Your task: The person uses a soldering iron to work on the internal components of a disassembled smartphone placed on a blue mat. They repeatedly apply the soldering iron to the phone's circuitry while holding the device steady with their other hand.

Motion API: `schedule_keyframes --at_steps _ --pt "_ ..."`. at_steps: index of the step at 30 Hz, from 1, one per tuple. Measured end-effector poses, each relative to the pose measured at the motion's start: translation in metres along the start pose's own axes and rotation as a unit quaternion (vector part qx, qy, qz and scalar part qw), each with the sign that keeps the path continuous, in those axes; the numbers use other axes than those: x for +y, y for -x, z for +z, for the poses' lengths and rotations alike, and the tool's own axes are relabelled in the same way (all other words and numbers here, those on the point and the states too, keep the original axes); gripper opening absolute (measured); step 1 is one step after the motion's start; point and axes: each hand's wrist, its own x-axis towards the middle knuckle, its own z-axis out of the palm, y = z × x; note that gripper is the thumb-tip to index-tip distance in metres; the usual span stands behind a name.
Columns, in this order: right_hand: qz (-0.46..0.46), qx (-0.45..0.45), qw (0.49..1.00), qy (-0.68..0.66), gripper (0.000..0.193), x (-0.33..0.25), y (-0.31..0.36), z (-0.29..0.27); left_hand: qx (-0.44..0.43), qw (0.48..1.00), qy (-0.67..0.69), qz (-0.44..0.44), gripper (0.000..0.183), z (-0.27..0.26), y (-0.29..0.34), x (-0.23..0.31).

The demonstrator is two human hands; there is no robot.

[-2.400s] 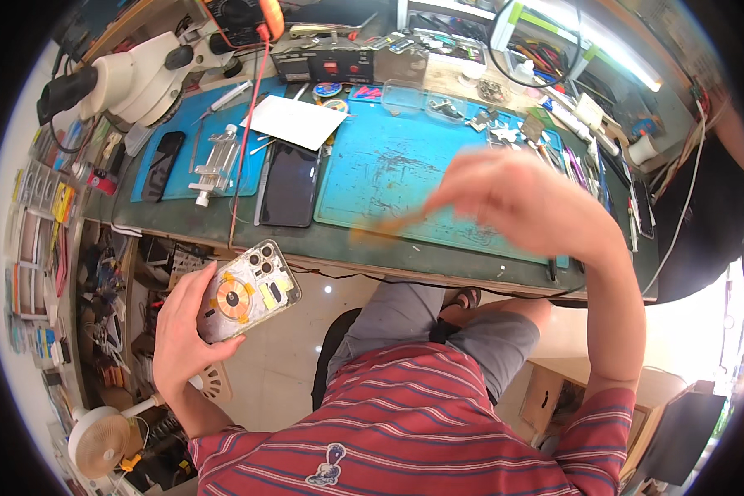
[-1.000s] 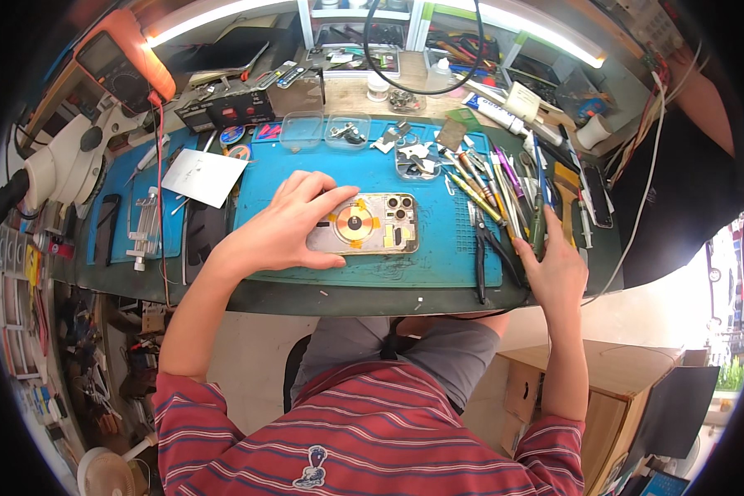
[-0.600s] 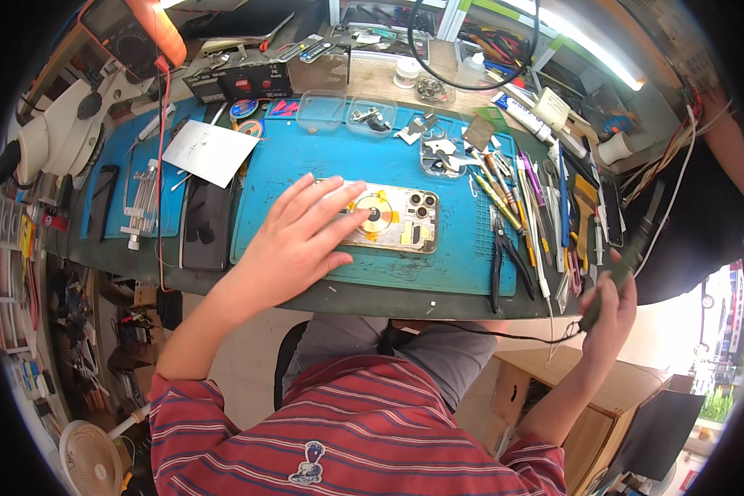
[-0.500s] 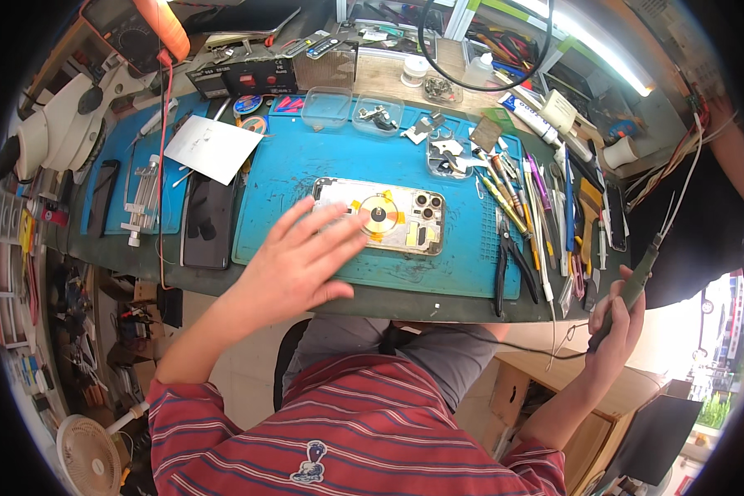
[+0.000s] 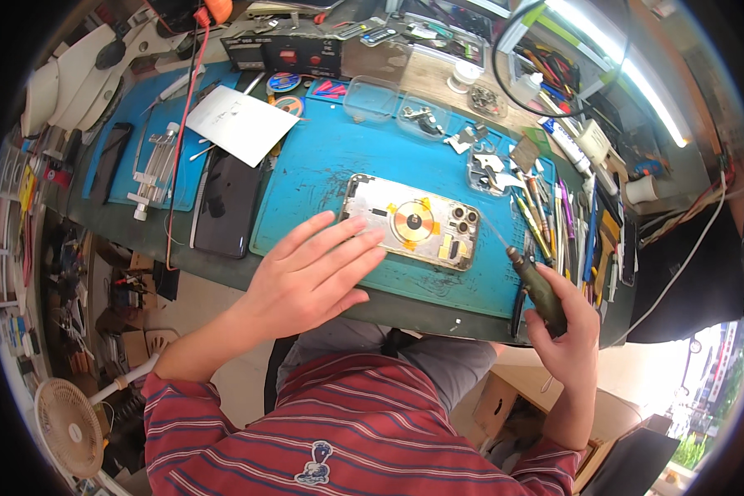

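An opened phone [image 5: 445, 217] lies in the middle of the blue work mat [image 5: 314, 178], silvery inside. A round copper-coloured coil [image 5: 414, 221] is held on it by orange tape, left of its camera lenses. My left hand [image 5: 302, 285] is open, its flat fingers over the phone's left end; whether they press on it I cannot tell. My right hand [image 5: 572, 331] grips a dark green pen-like tool [image 5: 539, 291] with a long thin metal tip. That tip points up and left, close to the phone's camera end but seemingly apart from it.
Right of the mat lie several screwdrivers and tweezers [image 5: 546, 211]. Clear boxes of small parts [image 5: 422, 120] stand behind the phone. To the left are a dark phone [image 5: 227, 202], a white card [image 5: 244, 124] and a metal clamp holder [image 5: 157, 174].
My right hand has brought the green tool left, from beyond the bench's right side to near the phone. The left hand stays over the phone's left end. The whole view has shifted.
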Motion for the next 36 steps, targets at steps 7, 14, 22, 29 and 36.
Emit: schedule_keyframes --at_steps 7,14,22,29,36 --pt "-0.095 -0.079 0.988 0.091 0.067 -0.012 -0.041 0.005 0.064 0.986 0.008 -0.156 0.039 -0.003 0.022 0.002" --pt "-0.212 -0.091 0.960 0.157 0.064 -0.014 -0.071 0.033 0.080 0.987 0.015 -0.140 0.038 0.004 0.019 -0.002" --pt "-0.222 -0.121 0.953 0.165 0.064 -0.019 -0.079 0.036 0.097 0.986 0.016 -0.137 0.031 0.007 0.022 -0.001" --pt "-0.203 -0.095 0.960 0.167 0.064 -0.020 -0.080 0.039 0.096 0.984 0.024 -0.145 0.032 0.006 0.020 -0.002" --pt "-0.197 -0.104 0.961 0.162 0.061 -0.026 -0.086 0.046 0.093 0.984 0.022 -0.147 0.031 0.006 0.020 -0.001"
